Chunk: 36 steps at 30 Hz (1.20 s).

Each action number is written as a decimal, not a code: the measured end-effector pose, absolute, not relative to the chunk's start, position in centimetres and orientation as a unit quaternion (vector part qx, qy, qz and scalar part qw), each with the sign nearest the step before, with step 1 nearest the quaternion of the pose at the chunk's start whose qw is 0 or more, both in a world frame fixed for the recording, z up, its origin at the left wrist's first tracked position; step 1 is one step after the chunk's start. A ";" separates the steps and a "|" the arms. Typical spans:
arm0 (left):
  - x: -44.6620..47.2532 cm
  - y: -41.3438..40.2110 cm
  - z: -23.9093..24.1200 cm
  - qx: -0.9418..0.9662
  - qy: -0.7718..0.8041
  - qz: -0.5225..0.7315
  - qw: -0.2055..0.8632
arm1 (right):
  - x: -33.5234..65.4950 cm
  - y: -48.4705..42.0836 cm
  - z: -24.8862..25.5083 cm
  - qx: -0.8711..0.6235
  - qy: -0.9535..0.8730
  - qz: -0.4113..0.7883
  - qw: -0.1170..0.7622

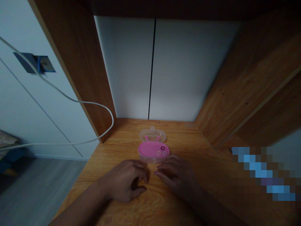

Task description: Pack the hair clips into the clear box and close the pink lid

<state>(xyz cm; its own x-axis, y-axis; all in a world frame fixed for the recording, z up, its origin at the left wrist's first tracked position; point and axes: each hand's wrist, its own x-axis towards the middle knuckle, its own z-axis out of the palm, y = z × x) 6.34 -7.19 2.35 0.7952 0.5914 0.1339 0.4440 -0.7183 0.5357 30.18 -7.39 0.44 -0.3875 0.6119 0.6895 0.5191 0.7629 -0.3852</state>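
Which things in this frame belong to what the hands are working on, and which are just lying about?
In hand: pink oval plastic case, clear lid open; tiny black ring and clear round pieces lying on it; left hand and right hand, empty, just before it.
Lying about: white cable hanging at left; wall socket with blue plate; wooden desk.

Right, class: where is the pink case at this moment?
In the head view the pink case lies open at the middle of the wooden desk, just beyond the left hand and right hand.
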 end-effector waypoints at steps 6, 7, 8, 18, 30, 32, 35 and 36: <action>5.3 -6.5 2.0 0.904 0.331 0.149 0.225 | 30.4 -7.7 1.1 -0.348 -0.797 0.027 0.492; 5.3 -6.5 1.9 0.900 0.346 0.150 0.217 | 30.5 -7.8 1.2 -0.354 -0.787 0.019 0.505; 5.5 -6.4 1.8 0.898 0.356 0.153 0.208 | 30.7 -7.9 1.3 -0.361 -0.774 0.012 0.521; 9.0 -7.7 0.7 0.913 0.380 0.118 0.094 | 31.1 -7.9 1.1 -0.386 -0.727 0.007 0.568; 9.5 -7.6 0.9 0.920 0.357 0.128 0.097 | 32.5 -5.7 0.6 -0.493 -0.691 0.055 0.526; 9.4 -7.5 0.8 0.915 0.363 0.137 0.114 | 32.5 -5.3 0.4 -0.481 -0.720 0.075 0.494; 9.2 -7.5 0.6 0.907 0.367 0.148 0.143 | 32.2 -5.3 0.1 -0.480 -0.728 0.097 0.480; 9.1 -7.5 0.6 0.905 0.367 0.151 0.151 | 32.1 -5.4 0.1 -0.481 -0.729 0.103 0.476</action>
